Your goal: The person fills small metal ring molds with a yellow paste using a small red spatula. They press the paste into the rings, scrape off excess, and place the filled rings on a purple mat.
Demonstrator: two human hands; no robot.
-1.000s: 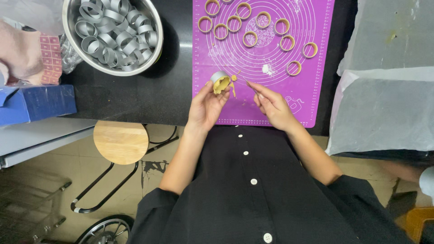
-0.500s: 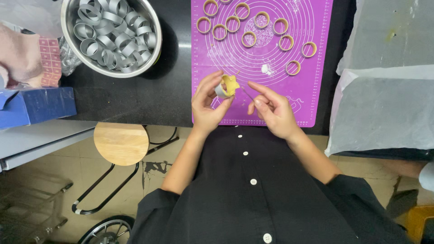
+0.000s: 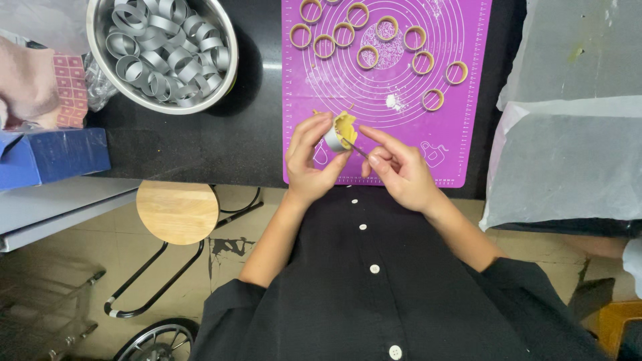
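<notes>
Black surface (image 3: 200, 147) w/ purple silicone mat (image 3: 461, 100): left hand (image 3: 309, 160) grips dough-lined small metal ring (image 3: 339, 134), right hand (image 3: 396, 167) pinches thin pick (image 3: 358, 149); dough may tear if jabbed.

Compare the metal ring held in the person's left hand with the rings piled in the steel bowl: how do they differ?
The held ring is packed with yellow dough; the bowl rings are bare and hollow. The held ring is alone, pinched by the left hand, with the right hand working a thin tool at it; the bowl rings lie heaped, untouched. Both are short silver metal rings.
</notes>
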